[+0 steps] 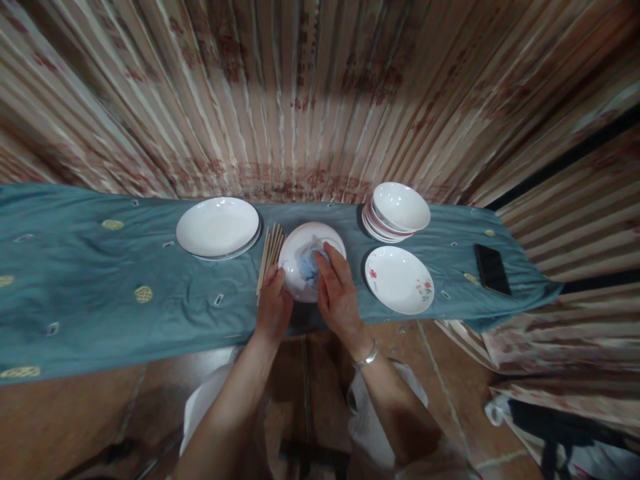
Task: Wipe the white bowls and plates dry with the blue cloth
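Through the head camera I have the dish (291, 252) at the centre of my view, over the near-middle of the desk (190, 303). My left hand (275, 305) comes in at about seven o'clock, its grip clamped on the rim of the dish. My right hand (340, 293) reaches in from five, its grip drawn together on a blue cloth (307, 268), which touches the inside of the dish. I can't tell whether the dish rests on the desk.

Around the dish, chopsticks (271, 253) lie side by side just beside it at nine o'clock. Stacked plates (219, 227) sit beyond them at ten, and stacked bowls (401, 208) stand at two. A flowered plate (395, 279) lies just past three, with a black phone (493, 269) farther out at three.
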Demonstrator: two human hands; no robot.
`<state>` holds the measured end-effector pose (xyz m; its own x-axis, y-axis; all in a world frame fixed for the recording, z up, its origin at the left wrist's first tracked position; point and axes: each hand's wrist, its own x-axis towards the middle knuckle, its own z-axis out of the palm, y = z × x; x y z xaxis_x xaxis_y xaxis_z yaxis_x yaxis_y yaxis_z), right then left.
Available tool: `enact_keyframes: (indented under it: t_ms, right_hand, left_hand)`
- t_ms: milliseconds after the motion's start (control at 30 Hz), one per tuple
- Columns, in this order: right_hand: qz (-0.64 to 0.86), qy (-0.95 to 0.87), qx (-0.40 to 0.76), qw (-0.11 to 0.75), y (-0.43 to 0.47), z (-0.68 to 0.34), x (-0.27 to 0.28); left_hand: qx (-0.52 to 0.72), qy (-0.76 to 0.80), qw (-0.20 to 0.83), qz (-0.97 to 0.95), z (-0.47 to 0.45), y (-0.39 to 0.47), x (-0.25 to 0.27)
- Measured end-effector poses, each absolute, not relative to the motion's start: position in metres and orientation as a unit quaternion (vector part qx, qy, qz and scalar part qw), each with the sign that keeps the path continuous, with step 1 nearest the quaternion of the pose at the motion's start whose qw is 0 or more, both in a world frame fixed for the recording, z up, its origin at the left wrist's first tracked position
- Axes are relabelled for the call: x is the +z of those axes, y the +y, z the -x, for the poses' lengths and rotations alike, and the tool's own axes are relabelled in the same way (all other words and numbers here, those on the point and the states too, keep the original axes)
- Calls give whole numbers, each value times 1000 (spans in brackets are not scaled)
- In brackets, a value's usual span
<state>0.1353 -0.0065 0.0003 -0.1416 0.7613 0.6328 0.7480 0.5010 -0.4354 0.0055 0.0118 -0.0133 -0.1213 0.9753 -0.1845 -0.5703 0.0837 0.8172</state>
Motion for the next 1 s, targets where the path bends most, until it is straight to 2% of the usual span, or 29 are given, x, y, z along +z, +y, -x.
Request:
enact_keyframes:
  t_ms: [333,600,1000]
  right_hand:
    - [488,-817,-58,300,-2,-110,9]
    - [517,-793,-36,321,12,-118,25]
    - [551,-747,-25,371,28,-125,38]
  left_hand:
    - [632,388,602,-296,-8,3,-3]
    - [639,363,630,-251,-11,7,-8]
    - [634,368,618,-285,-13,6,-4]
